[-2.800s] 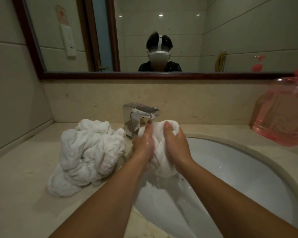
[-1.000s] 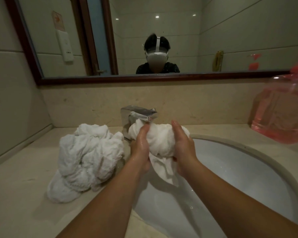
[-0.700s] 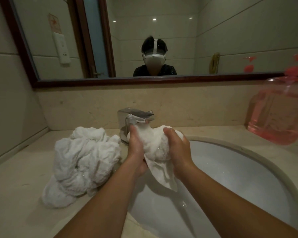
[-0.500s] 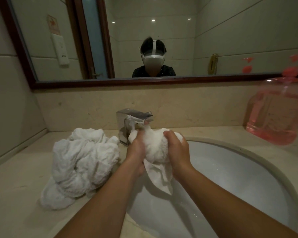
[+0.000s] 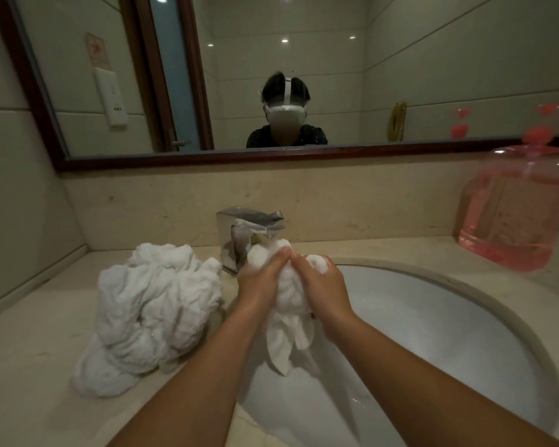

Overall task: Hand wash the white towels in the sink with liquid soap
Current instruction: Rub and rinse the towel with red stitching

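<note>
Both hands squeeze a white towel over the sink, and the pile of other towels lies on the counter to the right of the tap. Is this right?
Not quite. In the head view the pile of other towels lies left of the tap, not right. Both hands, left hand and right hand, do squeeze the white towel over the sink.

Your hands worked just below the faucet (image 5: 250, 232), which stood close over them. To your left the heap of towels (image 5: 152, 314) crowded the counter (image 5: 23, 375) right up to the sink rim (image 5: 484, 295). The basin lay open to the right; the pink soap bottle (image 5: 513, 208) stood well apart there.
</note>
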